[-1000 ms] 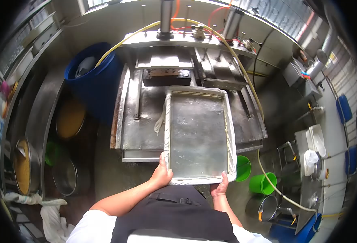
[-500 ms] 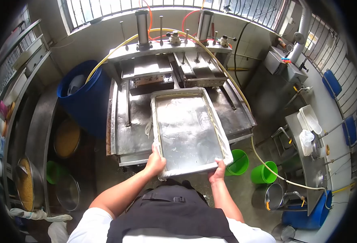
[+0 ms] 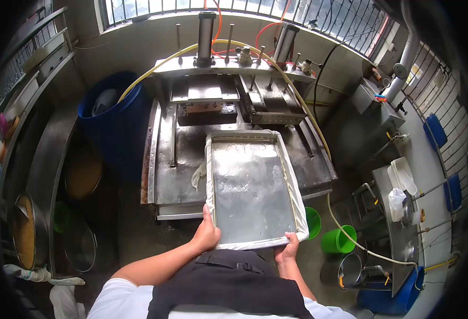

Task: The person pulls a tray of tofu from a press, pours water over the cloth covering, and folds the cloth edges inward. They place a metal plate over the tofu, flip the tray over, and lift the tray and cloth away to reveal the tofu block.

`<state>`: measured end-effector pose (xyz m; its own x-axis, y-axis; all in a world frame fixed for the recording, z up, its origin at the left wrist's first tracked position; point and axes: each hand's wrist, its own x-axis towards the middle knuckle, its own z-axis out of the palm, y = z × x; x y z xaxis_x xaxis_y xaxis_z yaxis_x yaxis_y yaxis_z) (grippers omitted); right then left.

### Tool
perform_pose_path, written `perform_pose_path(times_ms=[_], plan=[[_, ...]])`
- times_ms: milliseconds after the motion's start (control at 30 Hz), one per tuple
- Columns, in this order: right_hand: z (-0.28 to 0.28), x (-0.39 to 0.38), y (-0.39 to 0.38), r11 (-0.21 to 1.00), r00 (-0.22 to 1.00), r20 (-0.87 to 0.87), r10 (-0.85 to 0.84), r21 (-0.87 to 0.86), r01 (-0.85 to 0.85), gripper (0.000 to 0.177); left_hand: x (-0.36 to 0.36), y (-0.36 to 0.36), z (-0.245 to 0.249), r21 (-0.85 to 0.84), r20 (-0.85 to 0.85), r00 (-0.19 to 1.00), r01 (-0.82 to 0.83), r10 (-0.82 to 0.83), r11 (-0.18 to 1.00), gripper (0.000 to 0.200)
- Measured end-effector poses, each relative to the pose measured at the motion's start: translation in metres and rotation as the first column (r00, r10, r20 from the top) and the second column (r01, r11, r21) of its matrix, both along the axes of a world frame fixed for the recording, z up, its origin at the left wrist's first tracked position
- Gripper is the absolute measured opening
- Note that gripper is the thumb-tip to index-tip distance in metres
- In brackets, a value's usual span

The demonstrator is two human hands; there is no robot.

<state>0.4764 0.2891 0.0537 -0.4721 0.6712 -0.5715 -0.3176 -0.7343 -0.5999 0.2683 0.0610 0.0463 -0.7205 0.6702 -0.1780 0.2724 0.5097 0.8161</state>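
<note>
In front of my waist is a shallow rectangular metal tray point(image 3: 252, 199) with white cloth wrapped over its rim. My left hand point(image 3: 207, 235) is closed on its near left corner, thumb up along the side. At the near right corner my right hand point(image 3: 287, 248) grips the rim, thumb on top and fingers hidden beneath. The tray's far end overlaps the steel press table point(image 3: 183, 181). A loose end of white cloth point(image 3: 199, 175) hangs by the tray's left side. The tray's bottom is bare, shiny and wet-looking.
A press with upright cylinders point(image 3: 205, 37) stands behind the table, a yellow hose point(image 3: 191, 49) looping over it. Blue barrel point(image 3: 109, 125) at left, near a steel bench point(image 3: 45, 159). Green buckets point(image 3: 339, 240) and a metal pot point(image 3: 349, 270) stand on the floor at right.
The tray has come closer to my body, its far end drawing back from the press. Both hands keep their hold, and the camera view has shifted slightly.
</note>
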Motion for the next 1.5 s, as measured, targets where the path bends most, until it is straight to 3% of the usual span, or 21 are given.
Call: perform_pose_path(times_ms=[100,233,300,367,433,467,533,600,633,667,700,767,833,967,1033,1100,1167,1233,1267,1367,1500], plan=[[-0.007,-0.018,0.018,0.992,0.999,-0.007,-0.046,0.118,0.046,0.043,-0.014,0.014,0.023,-0.049,0.112,0.993,-0.031,0.037,0.998,0.095],[0.031,-0.044,0.026,0.977,0.993,0.075,-0.091,0.198,0.075,0.037,-0.040,0.028,-0.007,0.060,-0.047,0.999,-0.023,0.026,0.998,0.099],[0.046,-0.058,0.026,0.972,0.991,0.056,-0.122,0.210,0.108,0.048,-0.051,0.034,-0.013,0.091,0.097,0.995,0.000,-0.008,0.996,0.100],[0.100,-0.077,0.008,0.781,0.965,-0.035,-0.261,0.580,0.232,0.067,-0.058,0.044,-0.034,0.136,0.055,0.998,0.007,-0.015,0.991,0.102],[0.102,-0.077,0.026,0.727,0.971,0.014,-0.239,0.666,0.169,0.079,-0.062,0.060,-0.018,-0.044,0.233,0.970,0.078,-0.066,0.996,0.100],[0.103,-0.077,0.033,0.665,0.973,0.063,-0.221,0.740,0.104,0.092,-0.065,0.074,-0.062,-0.004,-0.016,0.996,0.087,-0.087,0.996,0.100],[0.122,-0.084,0.031,0.553,0.968,0.093,-0.235,0.831,0.054,0.094,-0.050,0.098,0.042,-0.359,0.024,1.000,0.018,-0.011,0.933,0.100],[0.143,-0.096,0.025,0.396,0.957,0.155,-0.244,0.917,-0.047,0.098,-0.048,0.136,0.046,0.100,-0.077,0.996,0.062,-0.054,0.993,0.100],[0.150,-0.102,0.021,0.392,0.957,0.163,-0.239,0.918,-0.058,0.098,-0.045,0.156,0.070,0.367,0.024,0.996,0.075,-0.091,0.927,0.094],[0.155,-0.107,0.016,0.235,0.944,0.207,-0.257,0.961,-0.146,0.098,-0.047,0.174,0.090,0.531,0.126,0.986,0.028,-0.111,0.847,0.094],[0.158,-0.110,0.010,0.074,0.928,0.247,-0.280,0.969,-0.235,0.099,-0.049,0.185,0.115,0.645,0.430,0.880,-0.142,-0.203,0.751,0.103],[0.164,-0.114,-0.001,0.041,0.926,0.285,-0.249,0.958,-0.284,0.100,-0.060,0.188,0.147,0.587,0.790,0.486,-0.426,-0.373,0.689,0.094],[0.172,-0.116,-0.015,-0.251,0.880,0.336,-0.335,0.868,-0.428,0.102,-0.068,0.181,0.155,0.635,0.767,0.491,-0.485,-0.413,0.601,0.103],[0.175,-0.118,-0.024,-0.444,0.877,0.352,-0.327,0.762,-0.472,0.101,-0.066,0.171,0.141,0.753,0.637,0.491,-0.562,-0.594,0.343,0.084],[0.180,-0.121,-0.028,-0.507,0.885,0.343,-0.315,0.728,-0.463,0.099,-0.064,0.164,0.136,0.729,0.641,0.455,-0.615,-0.619,0.302,0.079],[0.193,-0.125,-0.037,-0.593,0.890,0.370,-0.268,0.665,-0.455,0.099,-0.065,0.155,0.130,0.697,0.502,0.281,-0.691,-0.818,0.190,0.074],[0.200,-0.135,-0.046,-0.649,0.914,0.332,-0.234,0.646,-0.401,0.094,-0.068,0.156,0.105,0.836,0.446,0.513,-0.531,-0.734,0.137,0.065],[0.204,-0.141,-0.055,-0.746,0.885,0.380,-0.271,0.498,-0.442,0.084,-0.068,0.129,0.111,0.932,0.287,0.833,-0.129,-0.473,0.338,0.059],[0.205,-0.146,-0.061,-0.766,0.879,0.406,-0.250,0.472,-0.436,0.071,-0.068,0.121,0.107,0.927,0.256,0.865,-0.093,-0.432,0.363,0.059],[0.186,-0.158,-0.069,-0.891,0.867,0.456,-0.201,0.283,-0.355,0.066,-0.069,0.108,0.080,0.866,0.464,0.605,-0.465,-0.648,0.185,0.059],[0.144,-0.168,-0.078,-0.943,0.893,0.407,-0.191,0.175,-0.282,0.056,-0.079,0.096,0.046,0.717,0.504,0.425,-0.691,-0.752,0.090,0.058]])
